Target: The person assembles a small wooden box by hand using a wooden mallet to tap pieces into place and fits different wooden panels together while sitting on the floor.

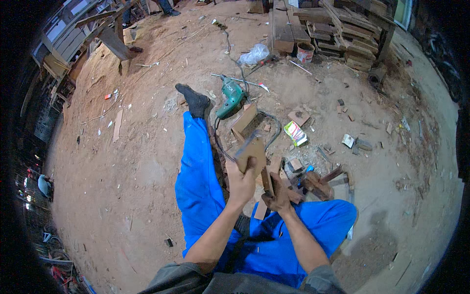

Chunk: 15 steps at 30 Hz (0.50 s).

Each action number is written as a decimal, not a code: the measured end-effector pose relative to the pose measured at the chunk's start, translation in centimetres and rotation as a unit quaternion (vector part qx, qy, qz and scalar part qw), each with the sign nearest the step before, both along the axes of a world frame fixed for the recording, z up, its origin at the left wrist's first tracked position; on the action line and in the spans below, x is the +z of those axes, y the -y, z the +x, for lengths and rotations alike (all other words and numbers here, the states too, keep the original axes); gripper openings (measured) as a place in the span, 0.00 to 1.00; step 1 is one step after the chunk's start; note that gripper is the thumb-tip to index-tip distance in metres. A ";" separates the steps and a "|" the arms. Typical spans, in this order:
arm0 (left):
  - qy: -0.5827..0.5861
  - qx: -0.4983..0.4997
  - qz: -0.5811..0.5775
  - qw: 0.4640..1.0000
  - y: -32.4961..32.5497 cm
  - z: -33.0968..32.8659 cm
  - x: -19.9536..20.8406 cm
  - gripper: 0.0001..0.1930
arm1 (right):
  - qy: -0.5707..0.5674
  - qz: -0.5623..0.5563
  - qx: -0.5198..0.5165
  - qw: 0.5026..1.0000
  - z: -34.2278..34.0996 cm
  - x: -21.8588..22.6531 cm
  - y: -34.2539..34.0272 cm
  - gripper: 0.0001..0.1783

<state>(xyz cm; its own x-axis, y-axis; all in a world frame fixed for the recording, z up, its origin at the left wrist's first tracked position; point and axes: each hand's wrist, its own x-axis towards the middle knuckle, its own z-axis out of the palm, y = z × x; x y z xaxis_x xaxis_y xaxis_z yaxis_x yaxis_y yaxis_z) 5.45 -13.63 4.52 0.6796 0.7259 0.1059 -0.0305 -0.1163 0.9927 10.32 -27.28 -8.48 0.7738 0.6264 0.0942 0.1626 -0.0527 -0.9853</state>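
Note:
I sit on the dirt floor with my legs in blue trousers. In front of my lap, my left hand (240, 183) is closed around a flat, light-brown wooden block (253, 152), its thumb pressed on the face. The block's far edge is blurred. Just to the right and lower, my right hand (278, 196) grips a narrow wooden strip (267, 182) held tilted, close beside the block. Its fingers are partly hidden. Beyond the hands, another wooden block (245, 120) lies on the ground beside a green power drill (231, 98).
Wood offcuts (295, 165) and a dark chunky wooden piece (317, 185) lie by my right knee. A yellow-and-pink packet (295, 133) rests farther out. The drill's black cord (278, 128) loops nearby. Beyond are a clear plastic bag (254, 54), a tin (305, 52) and stacked planks (360, 41).

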 end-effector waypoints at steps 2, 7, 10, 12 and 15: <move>-0.050 -0.128 0.127 0.982 0.1 -0.2 -0.3 0.20 | -0.061 0.010 0.012 0.998 -0.1 0.1 0.4 0.34; 0.060 -0.296 0.336 0.892 0.0 0.9 0.5 0.26 | 0.150 -0.002 0.045 0.988 0.8 -3.2 0.7 0.25; 0.076 -0.351 0.348 0.866 -0.9 1.1 0.8 0.28 | 0.204 -0.002 0.045 0.978 0.6 -3.9 0.8 0.21; 0.064 -0.371 0.360 0.854 -1.6 1.7 1.0 0.29 | 0.298 -0.065 0.075 0.949 0.9 -4.9 1.4 0.25; 0.115 -0.437 0.429 0.782 -1.6 2.6 0.9 0.31 | 0.200 -0.102 0.112 0.968 1.1 -5.1 2.1 0.31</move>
